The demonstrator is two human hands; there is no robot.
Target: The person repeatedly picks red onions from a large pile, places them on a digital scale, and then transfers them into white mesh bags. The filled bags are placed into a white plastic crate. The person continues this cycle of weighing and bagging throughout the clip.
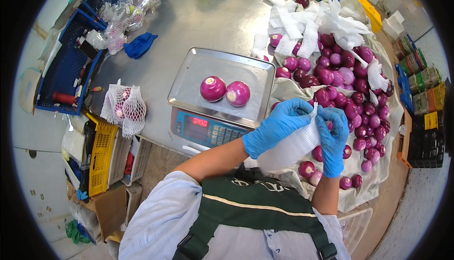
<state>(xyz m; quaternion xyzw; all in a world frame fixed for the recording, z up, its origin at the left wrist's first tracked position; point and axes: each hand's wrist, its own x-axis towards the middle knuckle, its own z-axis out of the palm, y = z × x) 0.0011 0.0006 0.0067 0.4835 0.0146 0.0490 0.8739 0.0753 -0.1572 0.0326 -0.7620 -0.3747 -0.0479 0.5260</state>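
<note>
My left hand (283, 125), in a blue glove, pinches one end of a white foam mesh sleeve (296, 146). My right hand (332, 136), gloved alike, grips the same end from the other side; the sleeve hangs down between them. To the left, two peeled red onions (225, 91) rest against each other on the steel pan (198, 59) of a digital scale (209, 128) with a lit red display. Many red onions (335, 77) lie on a pale cloth to the right, partly behind my hands. White mesh sleeves (306, 26) are heaped at their far side.
Net-wrapped onions (126, 109) sit at the steel table's left edge. Beyond them are a blue cloth or glove (140, 45), bagged onions (122, 20) and a blue crate (64, 61). Yellow and white crates (103, 153) stand below left, stacked crates (425, 118) at far right.
</note>
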